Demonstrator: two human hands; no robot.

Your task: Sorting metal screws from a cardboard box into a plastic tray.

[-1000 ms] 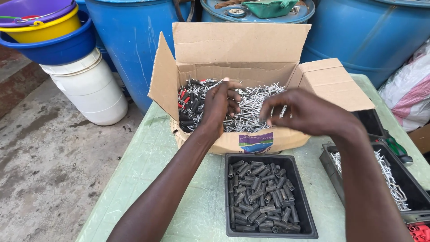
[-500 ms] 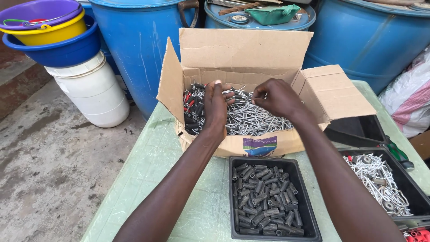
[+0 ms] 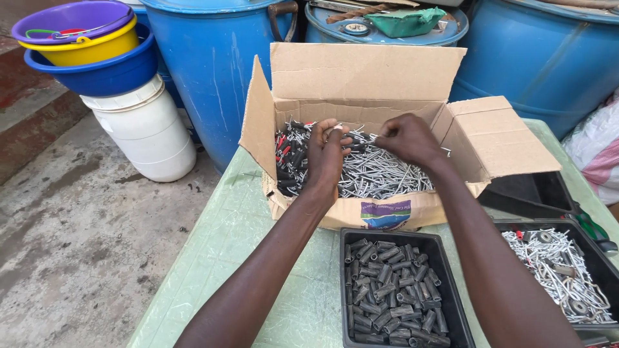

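Both my hands reach into an open cardboard box (image 3: 361,71) full of silver metal hooks (image 3: 380,177) and dark plugs (image 3: 287,158). My left hand (image 3: 325,154) rests on the pile with its fingers pinched around small pieces. My right hand (image 3: 406,138) hovers just above the hooks, fingertips pinched on a thin metal piece between the two hands. In front of the box stands a black tray (image 3: 348,290) filled with grey plastic wall plugs (image 3: 393,290).
A second black tray (image 3: 603,258) with silver hooks sits at the right, with an empty black tray (image 3: 535,193) behind it. Blue barrels (image 3: 213,71) stand behind the green table (image 3: 225,251). A white bucket (image 3: 148,132) carrying stacked coloured basins (image 3: 90,58) stands left on the concrete floor.
My right hand has moved left and deeper into the box, close to my left hand. Both hands now pinch pieces over the pile.
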